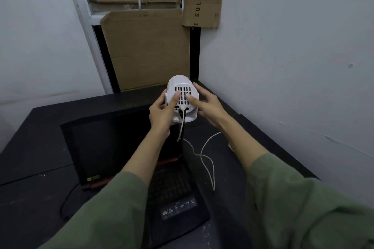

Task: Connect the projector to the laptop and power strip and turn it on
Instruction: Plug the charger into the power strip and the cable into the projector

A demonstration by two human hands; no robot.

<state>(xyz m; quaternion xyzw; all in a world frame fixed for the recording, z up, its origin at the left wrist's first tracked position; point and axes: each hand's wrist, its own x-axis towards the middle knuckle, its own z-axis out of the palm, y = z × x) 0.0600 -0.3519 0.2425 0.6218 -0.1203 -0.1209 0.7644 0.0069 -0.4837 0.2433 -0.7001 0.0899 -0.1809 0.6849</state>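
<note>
Centre of frame: both hands are gripping the white projector [181,97], holding it with its vented rear face toward the camera, above the far edge of the black desk [40,147].

Left hand [162,114] is clasping the projector's left side, thumb lying across the vent grille. Right hand [206,105] is cupping the right side, fingers spread, thumb pressing on the grille.

Ports along the bottom of the rear face: a white cable [204,151] and a dark cable [182,127] are both sitting in sockets there. The white one is trailing down and looping over the desk at centre right; the dark one is dropping behind the laptop's lid.

The laptop [125,157] is lying open at lower centre, screen dark.

Step, as judged: cabling at the projector end looks done; the hands seem to be positioning or aiming the unit, or hunting for the power control. The next move calls for setting it down steady, lens toward a wall, without tugging either plug, then finding the power button.

Hard to make out:
- No power strip in view; the white cable's far end is running toward the lower right and disappearing behind the sleeve.
- Whether the dark cable is reaching the laptop: hidden by the lid and forearm.
- Lens side facing away; no indicator light readable.
- Port labels too small.
</note>
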